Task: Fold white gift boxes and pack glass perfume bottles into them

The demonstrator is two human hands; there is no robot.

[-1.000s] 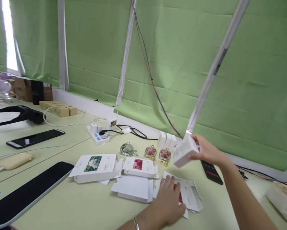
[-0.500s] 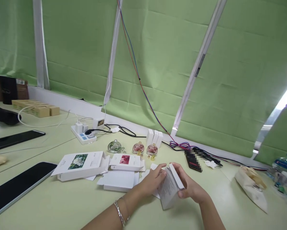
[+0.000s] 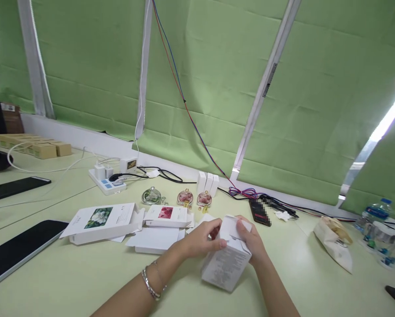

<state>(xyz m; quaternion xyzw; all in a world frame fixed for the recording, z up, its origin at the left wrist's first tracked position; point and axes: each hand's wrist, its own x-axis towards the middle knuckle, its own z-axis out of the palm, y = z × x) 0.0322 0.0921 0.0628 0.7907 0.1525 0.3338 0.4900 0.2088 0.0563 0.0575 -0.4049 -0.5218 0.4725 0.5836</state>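
Note:
A white cardboard box (image 3: 225, 266) with rows of small grey print stands tilted on the table between my hands. My left hand (image 3: 202, 240) grips its left side, thumb near the front top edge. My right hand (image 3: 254, 242) holds the right side, with fingers over the top flap. Left of them lie a white box with a white flower picture (image 3: 121, 218), a smaller box with a pink flower picture (image 3: 177, 215) and a plain white box (image 3: 153, 241), flaps out. Behind are a green glass bottle (image 3: 151, 197) and two pink ones (image 3: 185, 197).
Small white boxes (image 3: 208, 182) stand by the wall. A power strip (image 3: 107, 182) and black cables (image 3: 279, 204) lie at the back. Tablets are on the left, one nearest (image 3: 22, 248). A cloth pouch (image 3: 332, 242) and a water bottle (image 3: 378, 211) sit on the right.
The box has been turned and tipped, so its printed side and top flap now face me. My right hand has shifted onto the top. The view has swung slightly right.

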